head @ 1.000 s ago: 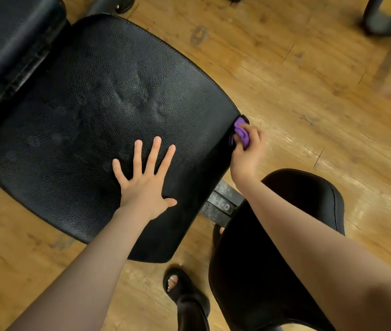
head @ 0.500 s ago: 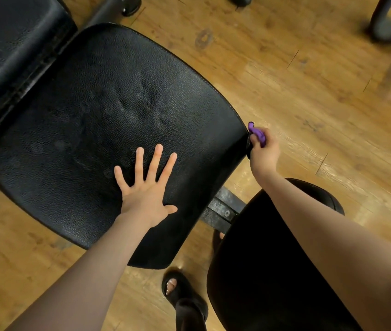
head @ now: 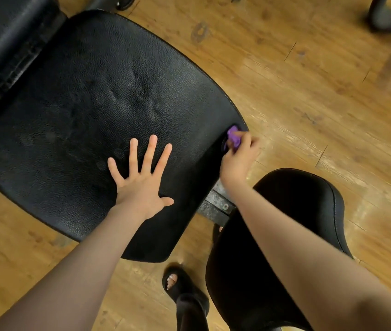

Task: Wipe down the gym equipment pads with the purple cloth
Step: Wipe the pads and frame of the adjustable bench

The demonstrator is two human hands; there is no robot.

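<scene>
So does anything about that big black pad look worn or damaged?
Slightly. The big black pad has creases and dents pressed into its middle, near the far side of the flat left hand. No tear shows. The right hand holds the purple cloth at the pad's right edge.

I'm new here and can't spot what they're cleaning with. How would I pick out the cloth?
Find the large black seat pad that fills the upper left of the view, with the left hand spread flat on it. Follow its right edge to the right hand, which grips the purple cloth against that edge. It is the only purple thing among black pads and the wooden floor.
</scene>
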